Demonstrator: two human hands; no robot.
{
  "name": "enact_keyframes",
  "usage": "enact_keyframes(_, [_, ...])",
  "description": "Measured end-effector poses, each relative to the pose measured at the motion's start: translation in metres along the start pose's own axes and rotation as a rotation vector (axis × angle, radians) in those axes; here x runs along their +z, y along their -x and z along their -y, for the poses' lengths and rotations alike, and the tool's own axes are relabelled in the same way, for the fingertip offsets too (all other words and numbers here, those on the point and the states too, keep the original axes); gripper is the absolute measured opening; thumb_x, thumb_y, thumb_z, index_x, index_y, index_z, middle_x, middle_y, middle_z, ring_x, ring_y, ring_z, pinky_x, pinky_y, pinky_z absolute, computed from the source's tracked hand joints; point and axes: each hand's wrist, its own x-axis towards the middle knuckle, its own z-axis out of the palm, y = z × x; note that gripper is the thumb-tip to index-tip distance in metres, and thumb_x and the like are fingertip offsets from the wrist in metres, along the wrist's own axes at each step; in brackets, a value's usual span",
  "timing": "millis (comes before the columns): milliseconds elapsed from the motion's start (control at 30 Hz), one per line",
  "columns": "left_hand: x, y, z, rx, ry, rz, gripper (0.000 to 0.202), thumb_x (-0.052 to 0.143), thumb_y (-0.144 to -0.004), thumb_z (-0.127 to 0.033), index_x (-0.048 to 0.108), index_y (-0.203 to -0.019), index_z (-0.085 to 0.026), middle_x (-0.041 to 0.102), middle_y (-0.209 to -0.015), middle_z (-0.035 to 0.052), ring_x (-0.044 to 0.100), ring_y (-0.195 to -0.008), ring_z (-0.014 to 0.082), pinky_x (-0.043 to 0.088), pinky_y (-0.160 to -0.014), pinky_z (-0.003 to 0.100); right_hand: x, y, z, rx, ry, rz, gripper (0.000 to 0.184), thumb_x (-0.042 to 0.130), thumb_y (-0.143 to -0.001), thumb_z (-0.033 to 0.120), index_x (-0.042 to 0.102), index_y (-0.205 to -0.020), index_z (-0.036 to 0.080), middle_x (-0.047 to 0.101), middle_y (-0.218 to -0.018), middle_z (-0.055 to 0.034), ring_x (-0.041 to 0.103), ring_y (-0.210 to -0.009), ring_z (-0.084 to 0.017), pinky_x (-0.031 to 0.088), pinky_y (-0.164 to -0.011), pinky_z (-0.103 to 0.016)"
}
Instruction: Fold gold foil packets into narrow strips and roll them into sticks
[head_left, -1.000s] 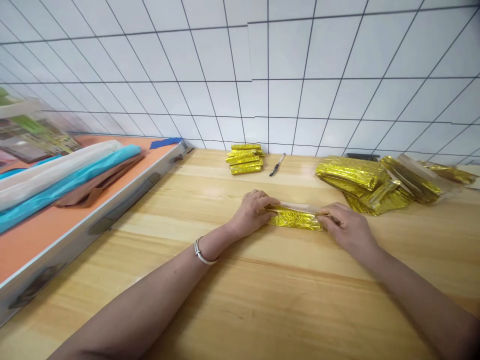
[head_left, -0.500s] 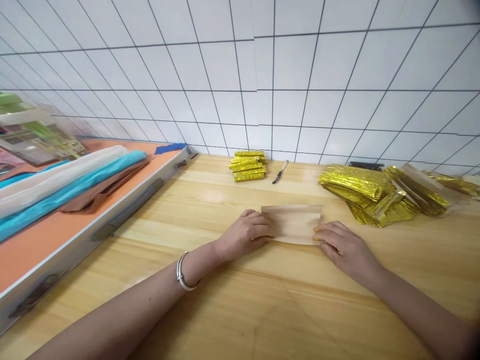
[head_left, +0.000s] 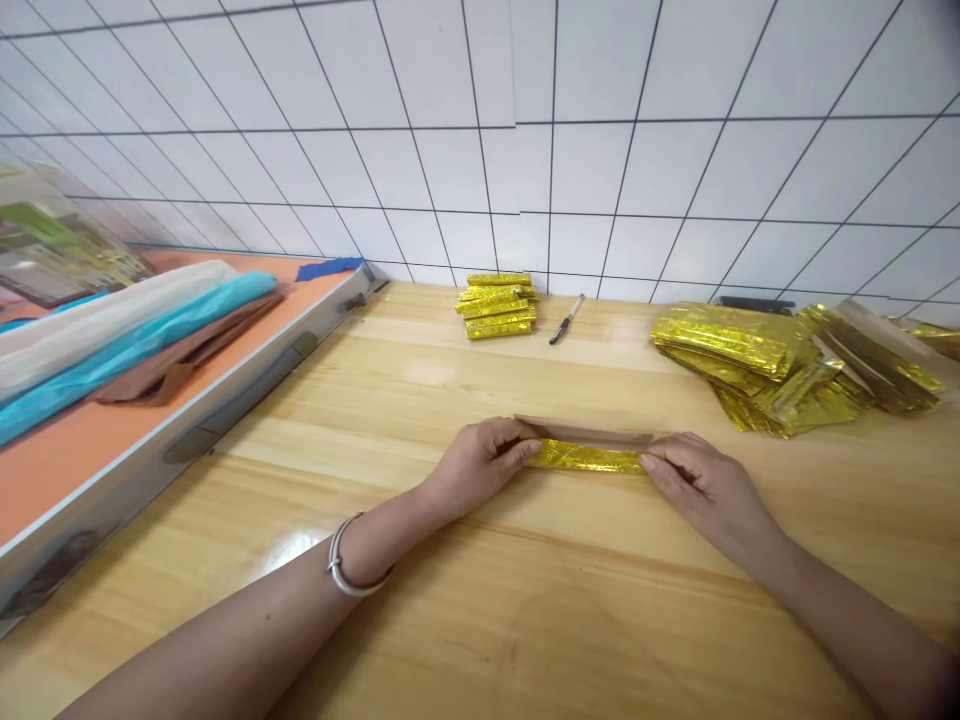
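Observation:
Between my hands is a sheet of gold foil paper [head_left: 589, 457], its near part folded up so a shiny gold band faces me; a brown strip of its plain side shows behind. My left hand [head_left: 480, 460] pinches the left end, thumb on the gold face. On the right end my right hand [head_left: 697, 490] pinches it the same way, fingers behind the paper. Farther back, several folded gold strips [head_left: 497, 308] lie stacked near the wall. To the right is a loose pile of gold foil sheets [head_left: 739, 345], some showing a brown back.
A pen [head_left: 567, 320] lies beside the folded strips. A dark object [head_left: 756, 304] sits behind the gold pile. On the left, an orange-topped raised board [head_left: 300, 310] carries rolls of turquoise [head_left: 202, 312] and pale paper, plus a clear box [head_left: 67, 245]. A tiled wall [head_left: 600, 160] closes off the back.
The paper's near edge has been folded up and over, so its gold side now shows where the plain brown side was. Both hands still grip its ends. The view has tilted slightly downward.

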Motion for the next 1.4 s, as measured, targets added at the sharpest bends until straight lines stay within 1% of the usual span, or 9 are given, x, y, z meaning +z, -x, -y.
enact_keyframes(133, [0.008, -0.002, 0.0, 0.028, -0.166, -0.025, 0.019, 0.05, -0.089, -0.029, 0.064, -0.1, -0.023, 0.068, -0.092, 0.0006, 0.062, -0.084, 0.0156, 0.049, -0.074, 0.026, 0.006, -0.004, -0.001, 0.057, 0.11, -0.02, 0.017, 0.049, -0.088, 0.034, 0.062, -0.092, 0.024, 0.065, -0.09, -0.0039, 0.059, -0.084, -0.021, 0.046, -0.069, -0.032])
enact_keyframes(267, [0.014, 0.002, 0.0, 0.074, -0.423, -0.063, 0.021, 0.052, -0.088, -0.031, 0.061, -0.104, -0.021, 0.066, -0.091, 0.0043, 0.06, -0.086, 0.0193, 0.048, -0.078, 0.032, 0.01, -0.005, -0.004, 0.048, 0.204, -0.025, 0.018, 0.052, -0.085, 0.033, 0.061, -0.098, 0.024, 0.066, -0.096, -0.004, 0.06, -0.088, -0.022, 0.046, -0.072, -0.033])
enact_keyframes(400, [0.012, 0.005, -0.005, 0.237, -0.614, -0.074, 0.02, 0.046, -0.091, -0.028, 0.061, -0.102, -0.02, 0.064, -0.093, 0.0066, 0.056, -0.089, 0.0204, 0.045, -0.08, 0.034, 0.01, -0.006, -0.006, 0.054, 0.258, -0.014, 0.019, 0.052, -0.085, 0.033, 0.061, -0.1, 0.025, 0.067, -0.094, -0.0041, 0.06, -0.087, -0.023, 0.046, -0.073, -0.034])
enact_keyframes(533, [0.009, 0.006, -0.01, 0.481, -0.645, 0.038, 0.029, 0.039, -0.094, -0.021, 0.056, -0.118, -0.021, 0.062, -0.113, 0.0071, 0.054, -0.099, 0.0194, 0.043, -0.086, 0.035, 0.01, -0.007, -0.005, 0.066, 0.253, 0.001, 0.019, 0.051, -0.085, 0.033, 0.061, -0.099, 0.024, 0.067, -0.094, -0.0038, 0.06, -0.086, -0.022, 0.046, -0.073, -0.034])
enact_keyframes(633, [0.012, 0.009, -0.014, 0.565, -0.602, 0.119, 0.034, 0.036, -0.096, -0.022, 0.05, -0.126, -0.019, 0.058, -0.125, 0.0069, 0.052, -0.11, 0.0196, 0.04, -0.096, 0.037, 0.01, -0.007, -0.005, 0.071, 0.249, 0.01, 0.019, 0.051, -0.086, 0.034, 0.061, -0.098, 0.024, 0.066, -0.094, -0.0034, 0.06, -0.086, -0.021, 0.046, -0.072, -0.034])
enact_keyframes(800, [0.02, 0.017, -0.02, 0.479, -0.544, 0.167, 0.044, 0.042, -0.093, -0.037, 0.045, -0.133, -0.018, 0.055, -0.13, 0.009, 0.049, -0.119, 0.0235, 0.038, -0.103, 0.04, 0.01, -0.006, -0.007, 0.06, 0.268, 0.002, 0.019, 0.051, -0.086, 0.034, 0.062, -0.097, 0.024, 0.066, -0.091, -0.004, 0.06, -0.085, -0.021, 0.046, -0.072, -0.033])
enact_keyframes(967, [0.024, 0.023, -0.022, 0.446, -0.571, 0.182, 0.049, 0.044, -0.092, -0.041, 0.044, -0.134, -0.016, 0.053, -0.131, 0.0112, 0.046, -0.123, 0.0256, 0.038, -0.104, 0.041, 0.01, -0.006, -0.011, 0.053, 0.312, -0.01, 0.02, 0.05, -0.086, 0.039, 0.063, -0.084, 0.024, 0.064, -0.078, -0.0034, 0.059, -0.076, -0.02, 0.044, -0.06, -0.03])
enact_keyframes(1167, [0.024, 0.024, -0.026, 0.421, -0.589, 0.192, 0.05, 0.046, -0.091, -0.039, 0.044, -0.134, -0.015, 0.052, -0.131, 0.0101, 0.046, -0.122, 0.0263, 0.037, -0.105, 0.04, 0.01, -0.008, -0.011, 0.092, 0.306, 0.013, 0.023, 0.049, -0.087, 0.041, 0.062, -0.095, 0.024, 0.065, -0.084, -0.0028, 0.06, -0.079, -0.02, 0.045, -0.063, -0.031])
enact_keyframes(1400, [0.022, 0.023, -0.027, 0.419, -0.592, 0.194, 0.051, 0.045, -0.091, -0.04, 0.042, -0.135, -0.015, 0.05, -0.134, 0.0096, 0.045, -0.122, 0.0252, 0.038, -0.104, 0.038, 0.012, -0.005, -0.013, 0.059, 0.3, -0.021, 0.024, 0.05, -0.086, 0.031, 0.056, -0.108, 0.024, 0.064, -0.091, -0.0028, 0.061, -0.081, -0.02, 0.047, -0.067, -0.031])
